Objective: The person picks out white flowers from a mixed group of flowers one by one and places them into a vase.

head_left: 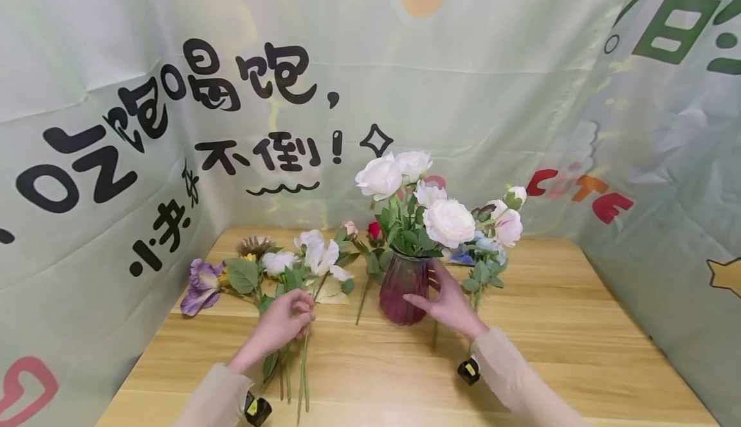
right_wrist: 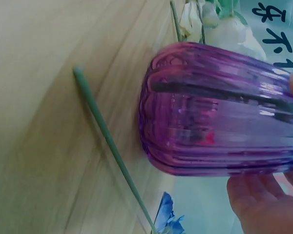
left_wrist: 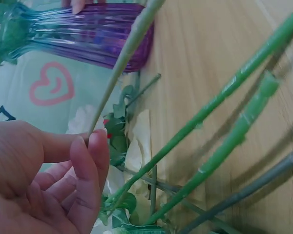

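My left hand [head_left: 285, 319] pinches a green flower stem [left_wrist: 121, 66] between thumb and fingertips, low over the left of the table. That stem seems to lead up to a white flower [head_left: 320, 254]; several other stems lie below the hand. My right hand [head_left: 450, 301] holds a ribbed glass vase [head_left: 403, 295], purple at the base and smoky towards the rim, thumb in front and fingers round its right side. White flowers [head_left: 449, 222] with green leaves stand in the vase. A dark stem shows through the glass in the right wrist view.
A purple flower [head_left: 202, 287] and more artificial stems lie on the wooden table [head_left: 370, 375] at left. Behind the vase lies a red rose [head_left: 376, 231]. Pale pink [head_left: 508, 222] and blue flowers [head_left: 489, 245] lie at right. Printed cloth [head_left: 492, 92] surrounds the table.
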The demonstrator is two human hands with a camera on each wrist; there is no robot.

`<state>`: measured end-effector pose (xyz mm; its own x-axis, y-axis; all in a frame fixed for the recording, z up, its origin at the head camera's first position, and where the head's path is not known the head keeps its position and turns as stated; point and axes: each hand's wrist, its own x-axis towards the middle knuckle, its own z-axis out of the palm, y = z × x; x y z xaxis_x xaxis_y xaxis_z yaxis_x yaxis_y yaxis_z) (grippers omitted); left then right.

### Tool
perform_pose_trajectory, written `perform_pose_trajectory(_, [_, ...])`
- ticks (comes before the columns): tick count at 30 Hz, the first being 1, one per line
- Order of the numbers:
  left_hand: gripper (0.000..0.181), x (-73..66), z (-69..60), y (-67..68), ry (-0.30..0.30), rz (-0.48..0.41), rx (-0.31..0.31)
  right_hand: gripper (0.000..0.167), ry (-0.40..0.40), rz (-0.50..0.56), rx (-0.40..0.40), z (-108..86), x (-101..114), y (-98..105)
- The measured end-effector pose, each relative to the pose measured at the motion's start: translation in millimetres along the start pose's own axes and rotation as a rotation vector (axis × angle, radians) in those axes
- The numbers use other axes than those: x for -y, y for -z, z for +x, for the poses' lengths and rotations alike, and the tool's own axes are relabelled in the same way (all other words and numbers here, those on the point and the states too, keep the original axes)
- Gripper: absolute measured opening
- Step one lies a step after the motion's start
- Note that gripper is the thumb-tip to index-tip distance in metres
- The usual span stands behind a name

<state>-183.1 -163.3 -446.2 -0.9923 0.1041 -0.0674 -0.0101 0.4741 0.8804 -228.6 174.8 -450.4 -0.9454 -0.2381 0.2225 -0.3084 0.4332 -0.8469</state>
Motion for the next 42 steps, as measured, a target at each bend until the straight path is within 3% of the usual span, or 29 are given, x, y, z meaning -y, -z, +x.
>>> perform_pose_trajectory(7, [0.022,-9.0,2.9,5.4,0.009,-0.148,-0.050,0.081,0.028,-0.009,-0.103,-6.2,-2.4,-11.6])
perform_pose_trajectory(12, [0.033,-17.9,5.9,10.5,-0.031,-0.164,-0.113,0.081,0.062,-0.020,-0.138,-8.3,-3.9,-17.0])
perform_pose_trajectory(19, [0.037,-37.0,7.4,18.5,-0.178,-0.144,-0.212,0.081,0.068,-0.055,-0.163,-8.0,-1.7,-21.8])
perform_pose_trajectory(24, [0.028,-61.0,8.6,23.6,-0.319,-0.162,-0.279,0.079,0.065,-0.089,-0.209,-9.1,0.8,-26.5])
perform_pose_trajectory(30, [0.024,-91.2,10.4,26.9,-0.442,-0.172,-0.366,0.077,0.047,-0.141,-0.271,-10.5,4.3,-32.5])
perform_pose_trajectory(38, [0.023,-127.8,12.7,23.5,-0.592,-0.239,-0.404,0.078,0.054,-0.221,-0.314,-10.7,5.2,-37.7])
perform_pose_trajectory(42, [0.021,-148.1,14.1,20.7,-0.702,-0.279,-0.432,0.079,0.063,-0.243,-0.312,-10.6,6.9,-37.0])
